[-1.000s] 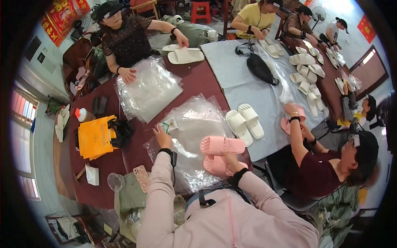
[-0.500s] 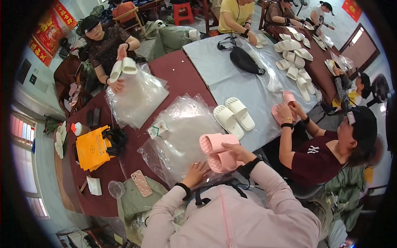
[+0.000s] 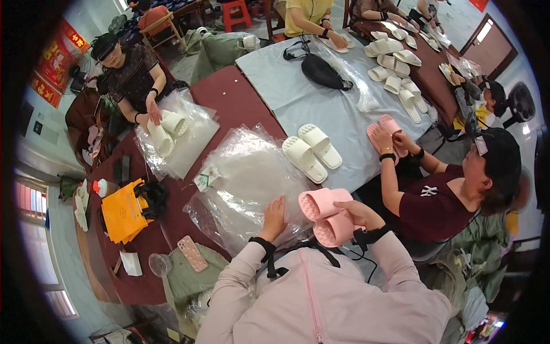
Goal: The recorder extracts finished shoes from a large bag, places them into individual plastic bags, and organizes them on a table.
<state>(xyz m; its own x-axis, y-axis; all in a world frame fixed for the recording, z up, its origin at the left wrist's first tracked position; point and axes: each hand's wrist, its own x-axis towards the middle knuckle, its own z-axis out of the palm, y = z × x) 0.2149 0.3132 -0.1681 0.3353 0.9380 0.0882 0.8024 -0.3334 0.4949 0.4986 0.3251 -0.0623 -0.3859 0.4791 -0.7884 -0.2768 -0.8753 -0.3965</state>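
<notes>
A pair of pink slide slippers (image 3: 326, 215) is gripped in my right hand (image 3: 361, 214), just above the near right edge of the table. Its thumb and fingers press the two slippers together, straps facing left. My left hand (image 3: 275, 220) lies flat with fingers stretched out on a pile of clear plastic bags (image 3: 246, 166). On the far left of that pile rests a small white and green packet (image 3: 207, 177). Beyond my right hand, a pair of cream slippers (image 3: 312, 152) stands on the pale table cover.
Across the table a person sets cream slippers (image 3: 166, 132) on more clear bags. At right, another person handles pink slippers (image 3: 385, 133). Orange bags (image 3: 123, 212), a phone (image 3: 192, 253) and a clear cup (image 3: 160, 264) lie at left. A black waist bag (image 3: 323, 73) is farther back.
My left hand has slid forward over the plastic bags. My right hand has moved right with the pink slippers. The person across has lowered the cream slippers onto the bags.
</notes>
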